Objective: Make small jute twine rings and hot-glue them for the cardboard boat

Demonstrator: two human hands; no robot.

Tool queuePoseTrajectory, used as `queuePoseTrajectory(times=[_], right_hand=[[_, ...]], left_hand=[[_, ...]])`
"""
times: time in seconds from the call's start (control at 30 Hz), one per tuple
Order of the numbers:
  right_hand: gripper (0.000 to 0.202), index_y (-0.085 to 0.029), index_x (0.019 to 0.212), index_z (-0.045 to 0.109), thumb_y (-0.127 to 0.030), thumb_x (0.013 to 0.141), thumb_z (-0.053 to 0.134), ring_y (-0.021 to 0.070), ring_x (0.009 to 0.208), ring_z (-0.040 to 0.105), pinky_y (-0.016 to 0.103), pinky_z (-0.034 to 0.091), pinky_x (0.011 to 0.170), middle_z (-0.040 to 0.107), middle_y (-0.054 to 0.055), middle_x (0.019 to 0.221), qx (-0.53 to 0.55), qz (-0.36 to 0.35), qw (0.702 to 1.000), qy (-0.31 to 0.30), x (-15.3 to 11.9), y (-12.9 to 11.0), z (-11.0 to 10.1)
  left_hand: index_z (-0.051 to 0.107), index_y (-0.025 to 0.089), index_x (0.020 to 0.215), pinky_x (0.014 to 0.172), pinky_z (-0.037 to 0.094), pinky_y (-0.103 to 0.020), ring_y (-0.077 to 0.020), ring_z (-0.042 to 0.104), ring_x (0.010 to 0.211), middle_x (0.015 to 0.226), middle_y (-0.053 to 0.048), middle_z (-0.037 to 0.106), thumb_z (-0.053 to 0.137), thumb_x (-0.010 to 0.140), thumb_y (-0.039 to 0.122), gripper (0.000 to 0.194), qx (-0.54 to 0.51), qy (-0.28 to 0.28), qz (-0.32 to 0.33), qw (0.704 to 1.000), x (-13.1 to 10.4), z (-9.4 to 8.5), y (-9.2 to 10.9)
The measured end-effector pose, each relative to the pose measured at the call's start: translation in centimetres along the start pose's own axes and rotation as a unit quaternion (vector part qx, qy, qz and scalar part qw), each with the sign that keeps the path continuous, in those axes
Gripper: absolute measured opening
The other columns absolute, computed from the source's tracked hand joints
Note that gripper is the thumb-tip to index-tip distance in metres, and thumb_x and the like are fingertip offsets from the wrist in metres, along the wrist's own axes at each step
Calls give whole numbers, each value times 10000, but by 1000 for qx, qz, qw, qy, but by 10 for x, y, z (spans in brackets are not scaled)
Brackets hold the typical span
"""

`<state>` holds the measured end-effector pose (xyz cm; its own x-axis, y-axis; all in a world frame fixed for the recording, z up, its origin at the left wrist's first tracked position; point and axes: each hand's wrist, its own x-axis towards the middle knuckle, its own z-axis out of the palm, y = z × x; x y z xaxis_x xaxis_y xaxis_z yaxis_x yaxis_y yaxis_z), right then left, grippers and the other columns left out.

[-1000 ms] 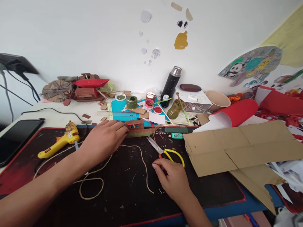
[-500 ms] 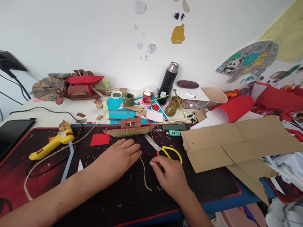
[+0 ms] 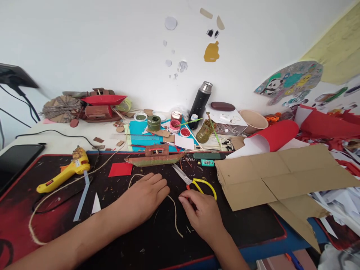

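Note:
My left hand (image 3: 147,195) rests low over the dark mat, palm down, its fingers curled together on a length of twine (image 3: 176,215). One end trails out past the fingertips toward me, and a loop shows behind the knuckles. To its right, my right hand (image 3: 201,212) is closed, thumb and forefinger pinched; whatever lies between them is too small to make out. Just beyond it lie yellow-handled scissors (image 3: 206,184), blades apart, pointing at a small cardboard boat (image 3: 154,160) with a green and brown hull. A red paper piece (image 3: 120,169) lies left of the boat.
On the left sit a yellow glue gun (image 3: 63,174) with a glue stick and a black tablet (image 3: 21,163). Paint jars (image 3: 153,123), a black flask (image 3: 200,99) and a red boat (image 3: 105,99) stand along the wall. Cardboard sheets (image 3: 253,180) cover the right side.
The view has tilted up slightly, so things sit lower in the picture. The twine loop behind my left hand now shows. Both hands keep nearly the same pose.

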<state>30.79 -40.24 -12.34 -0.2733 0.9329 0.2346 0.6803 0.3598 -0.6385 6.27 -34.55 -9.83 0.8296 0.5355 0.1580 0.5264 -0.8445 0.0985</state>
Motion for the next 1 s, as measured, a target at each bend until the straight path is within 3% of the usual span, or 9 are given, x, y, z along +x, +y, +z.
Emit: queuePoseTrajectory(times=[0.2, 0.37, 0.6, 1.0], right_hand=[[293, -229, 958, 783, -322, 1135, 569, 171, 637, 717, 278, 424, 643, 789, 13, 765, 13, 11, 1000, 3, 1, -1, 0], [227, -243, 975, 787, -313, 1108, 618, 189, 714, 764, 283, 436, 677, 820, 7, 820, 9, 17, 999, -36, 0, -7, -2], [167, -258, 1037, 797, -319, 1096, 653, 220, 792, 817, 297, 472, 707, 861, 13, 907, -9, -4, 998, -61, 1, -16, -1], [172, -243, 970, 790, -299, 1081, 671, 201, 727, 801, 290, 437, 660, 844, 4, 839, 3, -36, 996, -83, 14, -28, 16]], left_hand=[[683, 208, 980, 748, 416, -404, -263, 620, 810, 890, -31, 728, 612, 1077, 106, 157, -51, 47, -20, 997, -8, -4, 8], [684, 224, 994, 738, 434, -396, -262, 660, 779, 867, -21, 761, 609, 1053, 91, 164, -93, 49, -67, 992, -16, -4, 13], [710, 224, 984, 785, 501, -422, -283, 727, 796, 886, -34, 785, 609, 1036, 90, 176, -94, 34, -93, 991, -23, -4, 11], [733, 243, 1035, 774, 570, -376, -258, 777, 805, 888, -23, 792, 566, 1034, 98, 221, -140, 85, -138, 977, -48, -5, 4]])
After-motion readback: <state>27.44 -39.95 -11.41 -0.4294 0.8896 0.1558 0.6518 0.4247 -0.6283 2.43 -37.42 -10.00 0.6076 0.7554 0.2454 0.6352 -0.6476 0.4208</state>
